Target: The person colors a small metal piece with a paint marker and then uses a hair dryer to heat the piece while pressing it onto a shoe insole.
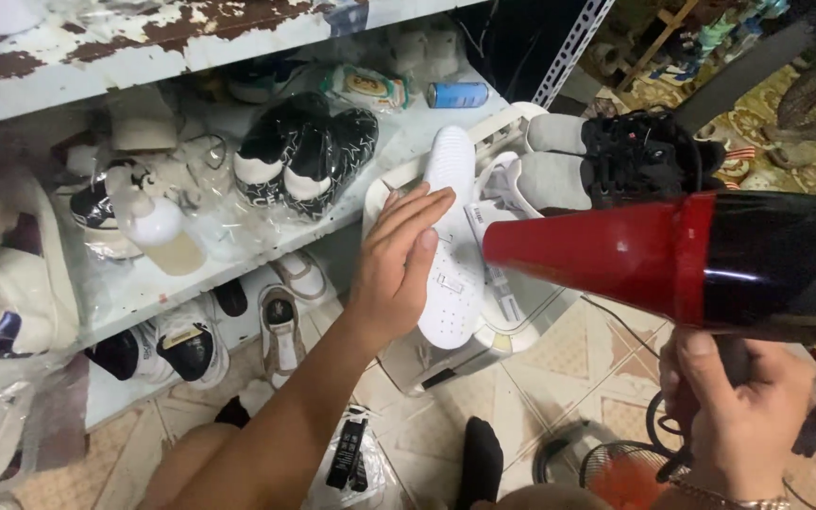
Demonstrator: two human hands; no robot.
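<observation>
My left hand (397, 269) lies flat, fingers apart, on the white insole (450, 236) atop the white box (521, 316). My right hand (739, 416) has its grip clamped on the red-and-black hair dryer (682, 260), nozzle just beside the insole.

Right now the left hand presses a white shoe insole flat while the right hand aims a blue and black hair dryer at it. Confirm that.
Not quite. The hair dryer has a red nozzle and a black body, not blue, as the head view shows. The rest stands: the left hand lies flat on the white shoe insole, and the right hand grips the dryer's handle, nozzle pointed at the insole.
</observation>
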